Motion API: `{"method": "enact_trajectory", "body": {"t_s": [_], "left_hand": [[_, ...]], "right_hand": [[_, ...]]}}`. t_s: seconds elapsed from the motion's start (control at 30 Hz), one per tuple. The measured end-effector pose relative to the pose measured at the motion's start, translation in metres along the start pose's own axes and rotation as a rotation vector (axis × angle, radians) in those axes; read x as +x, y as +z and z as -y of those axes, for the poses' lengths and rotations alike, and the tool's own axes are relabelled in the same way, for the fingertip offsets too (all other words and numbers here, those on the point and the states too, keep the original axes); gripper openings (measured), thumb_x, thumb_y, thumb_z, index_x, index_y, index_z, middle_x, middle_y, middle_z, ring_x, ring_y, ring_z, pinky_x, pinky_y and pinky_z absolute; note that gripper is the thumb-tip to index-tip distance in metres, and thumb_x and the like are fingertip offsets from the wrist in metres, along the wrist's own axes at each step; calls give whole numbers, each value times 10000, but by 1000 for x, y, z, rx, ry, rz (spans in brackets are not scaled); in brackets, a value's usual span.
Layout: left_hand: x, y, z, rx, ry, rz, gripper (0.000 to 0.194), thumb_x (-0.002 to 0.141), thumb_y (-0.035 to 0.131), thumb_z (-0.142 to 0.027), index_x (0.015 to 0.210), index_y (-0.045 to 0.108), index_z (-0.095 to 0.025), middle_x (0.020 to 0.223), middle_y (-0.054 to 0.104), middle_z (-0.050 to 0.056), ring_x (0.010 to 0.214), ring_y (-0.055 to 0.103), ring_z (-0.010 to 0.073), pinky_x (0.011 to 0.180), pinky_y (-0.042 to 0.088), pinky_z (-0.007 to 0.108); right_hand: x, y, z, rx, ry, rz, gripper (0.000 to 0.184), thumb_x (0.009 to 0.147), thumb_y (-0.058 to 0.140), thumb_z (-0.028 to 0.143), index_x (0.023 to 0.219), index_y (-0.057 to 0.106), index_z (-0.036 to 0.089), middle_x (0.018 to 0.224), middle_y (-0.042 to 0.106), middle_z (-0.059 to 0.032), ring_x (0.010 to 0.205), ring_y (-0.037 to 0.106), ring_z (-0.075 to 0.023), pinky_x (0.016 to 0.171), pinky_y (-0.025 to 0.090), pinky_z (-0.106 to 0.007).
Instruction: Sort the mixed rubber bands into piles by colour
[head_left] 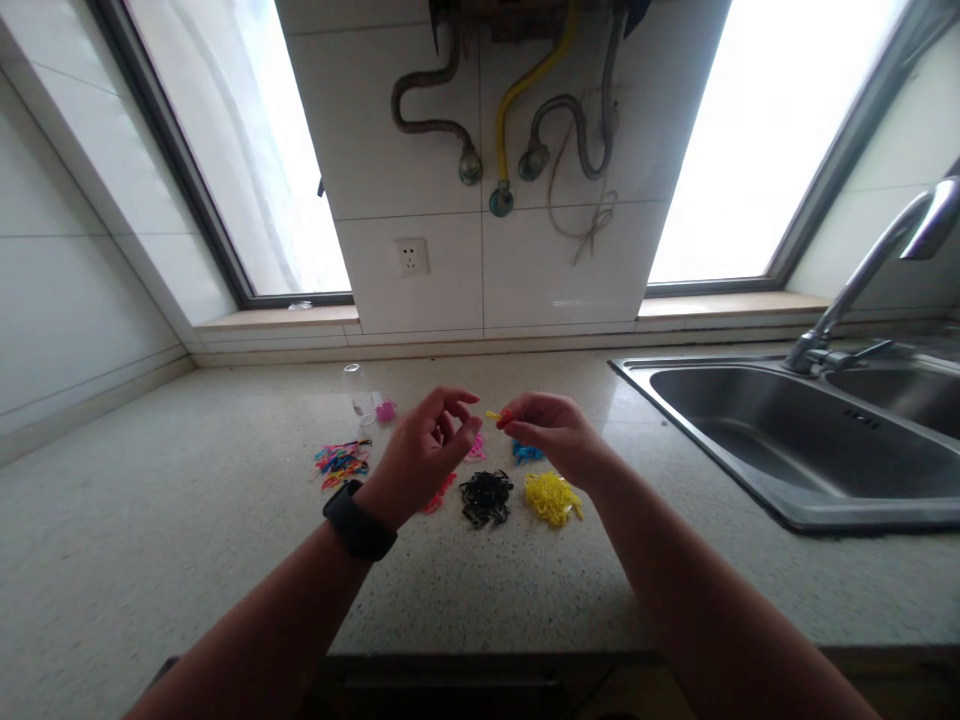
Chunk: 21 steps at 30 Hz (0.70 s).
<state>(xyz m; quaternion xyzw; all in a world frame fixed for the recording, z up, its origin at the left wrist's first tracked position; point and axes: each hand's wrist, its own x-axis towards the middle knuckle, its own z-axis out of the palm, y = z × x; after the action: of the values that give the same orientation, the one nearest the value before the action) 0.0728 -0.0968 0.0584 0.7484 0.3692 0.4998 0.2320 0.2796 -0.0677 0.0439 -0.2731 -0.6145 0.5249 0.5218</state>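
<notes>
Between the thumb and fingers of my right hand (551,425) are small rubber bands (503,418), red with a yellow one sticking out to the left. Just left of them, my left hand (435,440) has its thumb and index finger apart with nothing visible between them; a black watch is on that wrist. Below the hands lie a black pile (486,498) and a yellow pile (553,498) of bands. A blue pile (527,452), a pink pile (476,447) and a red pile (441,495) are partly hidden by my hands. Farther left is a mixed-colour pile (342,462).
A clear plastic container (358,395) and a small pink object (385,410) are at the back left of the speckled countertop (225,520). To the right are a steel sink (750,440) and a faucet (862,270). Pipes and a socket (412,257) are on the tiled wall.
</notes>
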Motion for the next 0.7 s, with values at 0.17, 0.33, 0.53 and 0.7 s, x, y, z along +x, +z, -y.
{"method": "enact_trajectory", "body": {"t_s": [0.17, 0.33, 0.53, 0.7], "left_hand": [[-6, 7, 21, -14, 14, -32, 220, 921, 614, -327, 1060, 679, -169, 790, 633, 16, 584, 477, 73, 526, 401, 185], [-16, -1, 41, -52, -14, -26, 280, 902, 656, -353, 1113, 692, -172, 735, 611, 2, 581, 470, 75, 527, 396, 190], [-15, -9, 49, -8, 29, -14, 230, 869, 701, -337, 1030, 737, -177, 678, 601, -10, 567, 454, 68, 530, 380, 186], [-13, -12, 51, -2, 19, 2, 189, 850, 718, -334, 946, 768, -178, 641, 590, -9, 556, 443, 73, 499, 344, 186]], "right_hand": [[0, 2, 0, -46, 9, 32, 218, 679, 860, 344, 795, 743, 201, 737, 677, -10, 672, 586, -111, 614, 476, -259], [-1, 5, -1, -91, 35, 61, 244, 694, 847, 383, 797, 735, 191, 697, 637, -2, 629, 529, -102, 560, 418, -252], [1, 6, -14, -198, 52, 92, 239, 734, 815, 377, 828, 730, 174, 622, 550, 29, 563, 430, -87, 508, 319, -244], [2, 8, -22, -291, 67, 104, 213, 754, 790, 353, 842, 735, 167, 596, 510, 44, 552, 401, -83, 504, 288, -240]]}}
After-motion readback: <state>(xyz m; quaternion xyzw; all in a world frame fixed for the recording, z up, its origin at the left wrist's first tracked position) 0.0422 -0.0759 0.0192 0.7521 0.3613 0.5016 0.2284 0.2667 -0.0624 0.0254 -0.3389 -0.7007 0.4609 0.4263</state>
